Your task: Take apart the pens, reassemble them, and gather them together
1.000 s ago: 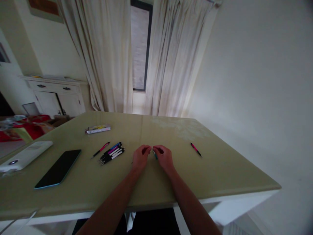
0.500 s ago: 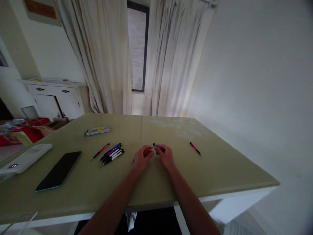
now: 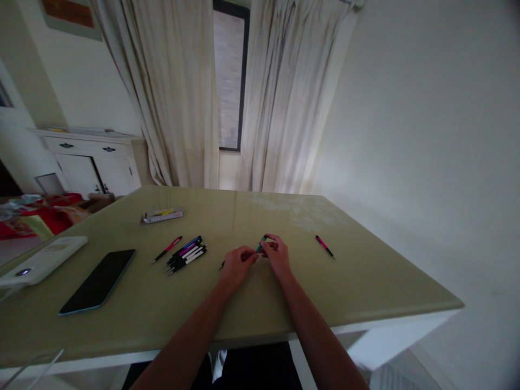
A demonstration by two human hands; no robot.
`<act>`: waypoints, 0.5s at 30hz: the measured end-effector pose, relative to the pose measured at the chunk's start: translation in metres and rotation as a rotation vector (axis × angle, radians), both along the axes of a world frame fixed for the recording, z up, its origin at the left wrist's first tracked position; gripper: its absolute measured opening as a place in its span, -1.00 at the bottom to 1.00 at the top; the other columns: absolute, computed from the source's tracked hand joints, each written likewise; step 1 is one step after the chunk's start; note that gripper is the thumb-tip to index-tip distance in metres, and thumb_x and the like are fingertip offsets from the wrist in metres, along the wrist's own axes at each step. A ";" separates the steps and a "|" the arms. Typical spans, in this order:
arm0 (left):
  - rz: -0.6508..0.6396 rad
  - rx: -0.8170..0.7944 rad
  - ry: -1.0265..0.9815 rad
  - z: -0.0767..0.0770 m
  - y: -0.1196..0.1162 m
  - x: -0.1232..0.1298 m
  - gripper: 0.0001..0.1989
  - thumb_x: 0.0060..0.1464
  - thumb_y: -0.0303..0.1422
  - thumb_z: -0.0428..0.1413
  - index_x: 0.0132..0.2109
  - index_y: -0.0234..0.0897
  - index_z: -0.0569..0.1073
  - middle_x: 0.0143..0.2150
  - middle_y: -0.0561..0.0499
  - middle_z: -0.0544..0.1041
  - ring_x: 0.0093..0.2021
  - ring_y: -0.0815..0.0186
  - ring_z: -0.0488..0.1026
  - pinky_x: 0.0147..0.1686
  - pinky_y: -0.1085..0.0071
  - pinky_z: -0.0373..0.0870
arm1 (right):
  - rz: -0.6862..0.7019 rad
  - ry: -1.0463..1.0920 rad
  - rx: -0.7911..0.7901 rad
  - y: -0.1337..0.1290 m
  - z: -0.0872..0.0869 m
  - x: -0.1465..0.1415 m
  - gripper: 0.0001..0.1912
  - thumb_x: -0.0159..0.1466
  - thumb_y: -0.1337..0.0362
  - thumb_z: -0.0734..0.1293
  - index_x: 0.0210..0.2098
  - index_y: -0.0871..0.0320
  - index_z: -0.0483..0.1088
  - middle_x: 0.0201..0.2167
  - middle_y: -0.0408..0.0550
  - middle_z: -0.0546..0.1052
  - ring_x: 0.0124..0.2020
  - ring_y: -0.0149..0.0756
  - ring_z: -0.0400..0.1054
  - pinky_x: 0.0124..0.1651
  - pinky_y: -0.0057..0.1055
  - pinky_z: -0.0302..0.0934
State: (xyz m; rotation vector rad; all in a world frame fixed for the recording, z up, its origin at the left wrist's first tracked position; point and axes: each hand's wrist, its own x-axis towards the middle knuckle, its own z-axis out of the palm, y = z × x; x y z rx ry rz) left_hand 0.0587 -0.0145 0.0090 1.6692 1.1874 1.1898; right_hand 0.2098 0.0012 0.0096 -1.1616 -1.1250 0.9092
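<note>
My right hand point(image 3: 277, 257) is closed on a small green and black pen part point(image 3: 262, 244), tilted above the table near its middle. My left hand point(image 3: 238, 265) is beside it, thumb and forefinger pinched together at the part's lower end; whatever they hold is too small to make out. A dark tip point(image 3: 221, 265) pokes out on the left of my left hand. Several pens point(image 3: 187, 255) lie in a bunch to the left, with a red and black pen point(image 3: 166, 250) beside them. Another pink and black pen point(image 3: 325, 247) lies to the right.
On the green tabletop point(image 3: 284, 216) a small box point(image 3: 162, 216) stands at the back left. A dark tablet point(image 3: 98, 281) and a white device point(image 3: 46, 261) lie at the left. The table's front edge runs under my forearms.
The green part has tilted to the right in my right hand, its top end now higher. My left fingers have closed together and moved in to its lower end.
</note>
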 end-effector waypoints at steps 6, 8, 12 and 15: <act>0.085 -0.007 0.011 -0.002 0.002 -0.001 -0.85 0.04 -0.27 0.17 -0.32 -0.25 0.53 -0.44 0.01 0.60 -0.40 0.27 0.54 -0.33 0.37 0.43 | -0.005 0.013 0.003 0.001 -0.001 -0.001 -0.56 0.09 0.09 0.41 -0.09 0.15 0.40 -0.43 -0.04 0.57 -0.40 -0.16 0.54 -0.40 -0.32 0.42; 0.093 0.002 0.019 -0.003 0.002 -0.001 -0.86 0.03 -0.27 0.18 -0.32 -0.25 0.53 -0.42 0.01 0.60 -0.39 0.27 0.54 -0.33 0.37 0.43 | -0.001 0.013 0.005 0.002 -0.001 -0.001 -0.57 0.09 0.08 0.42 -0.10 0.14 0.40 -0.43 -0.05 0.57 -0.41 -0.17 0.54 -0.41 -0.32 0.42; 0.087 0.020 0.007 -0.002 0.002 -0.002 -0.84 0.03 -0.25 0.18 -0.33 -0.25 0.54 -0.41 0.00 0.61 -0.38 0.26 0.53 -0.33 0.37 0.43 | 0.025 0.027 -0.017 0.004 -0.003 -0.001 -0.58 0.07 0.07 0.44 -0.14 0.13 0.41 -0.45 -0.06 0.58 -0.42 -0.16 0.54 -0.41 -0.33 0.42; 0.099 0.019 -0.029 0.002 0.000 -0.002 -0.82 0.04 -0.23 0.18 -0.32 -0.25 0.57 -0.43 0.01 0.60 -0.39 0.26 0.53 -0.32 0.37 0.44 | 0.011 0.064 -0.037 0.005 -0.006 0.000 -0.57 0.05 0.05 0.46 -0.17 0.14 0.41 -0.46 -0.06 0.58 -0.43 -0.16 0.54 -0.42 -0.33 0.41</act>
